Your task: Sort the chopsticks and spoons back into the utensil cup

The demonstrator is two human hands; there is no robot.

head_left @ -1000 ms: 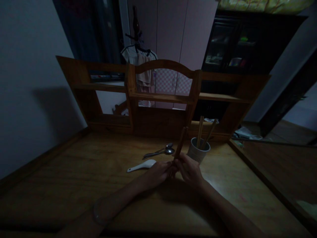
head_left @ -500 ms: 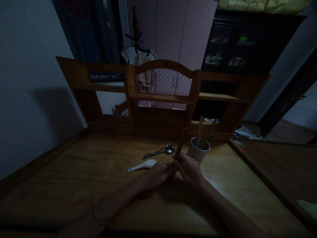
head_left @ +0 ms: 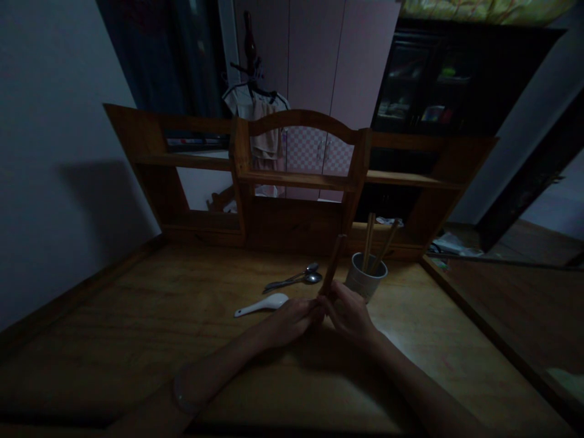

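Both my hands meet over the middle of the desk, closed around the lower part of brown chopsticks (head_left: 334,261) that stand upright, tilted slightly to the right. My left hand (head_left: 294,319) grips them from the left, and my right hand (head_left: 350,309) from the right; the fingers hide their lower ends, and their number is unclear. Just behind my right hand is a grey-white cup (head_left: 365,281) with several lighter chopsticks (head_left: 368,243) leaning in it. A white soup spoon (head_left: 262,304) lies beside my left hand. Metal spoons (head_left: 294,280) lie together farther back.
The wooden desk (head_left: 137,316) is backed by a wooden shelf unit (head_left: 296,179). A wall (head_left: 59,182) rises on the left. A raised wooden edge (head_left: 483,331) borders the right side. Hanging clothes (head_left: 264,121) and cupboards stand beyond.
My hands stay together on the chopsticks, with only a very slight shift of fingers and chopsticks. The cup and the spoons have not moved.
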